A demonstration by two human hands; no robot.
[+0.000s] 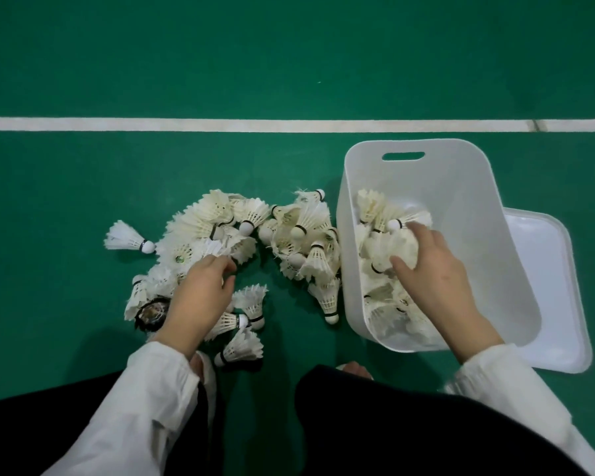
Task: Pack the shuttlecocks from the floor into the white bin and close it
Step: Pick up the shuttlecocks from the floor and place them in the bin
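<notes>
Right hand [437, 266] is inside the white bin [488, 214], fingers curled around a clump of shuttlecocks [397, 245] on top of those already in it. Left hand [203, 290] rests on the floor pile [255, 242], fingertips pinched on the feathers of one shuttlecock [215, 247]. Bin stands open on the green floor [83, 187], pile touching its left wall; lid [557, 269] lies flat against its right side.

One white bin [461, 187], one lid [557, 269] right of it, my two hands, one black shuttlecock [151, 312] near left; white shuttlecocks [289, 235] too piled to count.
</notes>
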